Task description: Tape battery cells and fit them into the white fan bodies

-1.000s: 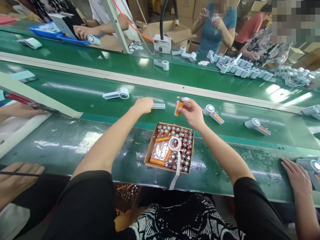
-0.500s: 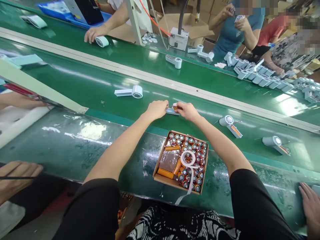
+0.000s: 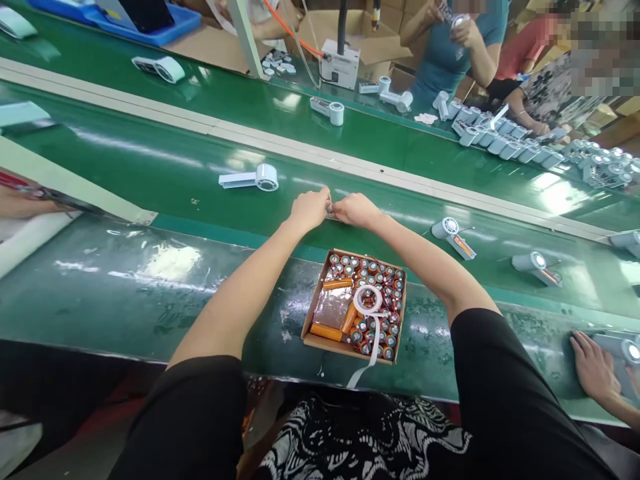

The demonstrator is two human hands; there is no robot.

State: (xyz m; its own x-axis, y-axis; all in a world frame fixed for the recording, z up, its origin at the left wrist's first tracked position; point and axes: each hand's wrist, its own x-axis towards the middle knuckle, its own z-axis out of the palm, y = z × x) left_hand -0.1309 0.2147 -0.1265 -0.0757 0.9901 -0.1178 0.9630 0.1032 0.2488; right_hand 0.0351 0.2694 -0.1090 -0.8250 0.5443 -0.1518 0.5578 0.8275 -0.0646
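Observation:
My left hand [image 3: 310,208] and my right hand [image 3: 355,209] meet on the green conveyor belt [image 3: 165,173], both closed around a small pale fan part that is almost wholly hidden between them. An orange battery that the right hand held earlier is out of sight there. Just in front of my hands sits a cardboard box [image 3: 313,313] packed with several orange batteries [image 3: 370,275], with a roll of white tape [image 3: 367,300] lying on top.
A pale handheld fan body [image 3: 250,178] lies on the belt to the left; two more fan bodies with orange batteries [image 3: 453,233] [image 3: 536,264] lie to the right. Another person's hand [image 3: 595,367] rests at the lower right. Across the far belt [image 3: 280,107], other people handle several fans [image 3: 500,140].
My right hand brought the orange battery down to the pale part under my left hand. Both hands now press together on it. The view has shifted slightly.

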